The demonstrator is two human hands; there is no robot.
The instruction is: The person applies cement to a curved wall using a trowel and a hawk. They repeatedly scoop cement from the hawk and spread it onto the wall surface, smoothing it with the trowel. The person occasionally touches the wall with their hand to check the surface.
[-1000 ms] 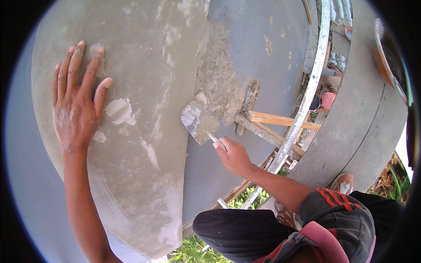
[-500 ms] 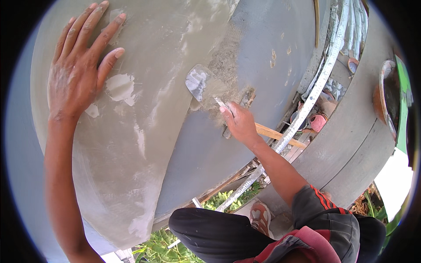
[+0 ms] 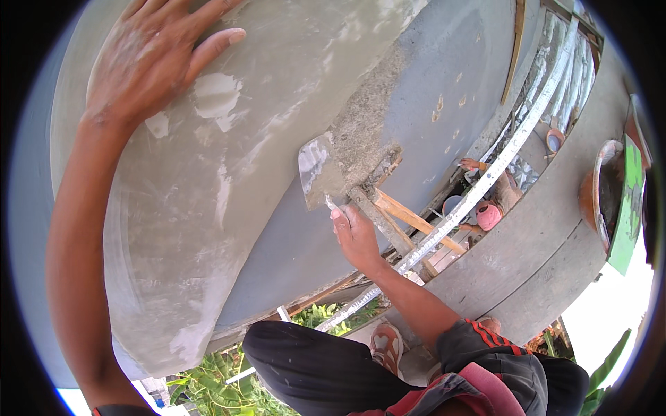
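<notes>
My left hand (image 3: 147, 66) rests with fingers spread on the damp grey-brown plaster (image 3: 187, 243) of the wall, its fingertips cut off by the upper edge. Two paler patches of plaster show beside and below its palm. My right hand (image 3: 359, 239) is closed around the handle of a trowel (image 3: 316, 163). The flat blade is smeared with wet grey plaster and lies against the wall, where the smooth coat meets a rough, gritty strip (image 3: 361, 114). Right of that strip the wall is bare blue-grey (image 3: 444, 62).
A wooden bracket (image 3: 409, 216) sticks out from the wall near my right hand. A long, white-spattered pole (image 3: 517, 135) crosses behind it. Grey planks (image 3: 506, 277) hold an orange bowl (image 3: 590, 201) and a green board (image 3: 628, 201). Another person in a pink hat (image 3: 488, 216) is below; leaves (image 3: 218, 388) show underneath.
The trowel and my right hand have moved down along the wall, uncovering more of the rough strip and bracket. My left hand sits higher and further right in view. The view has shifted.
</notes>
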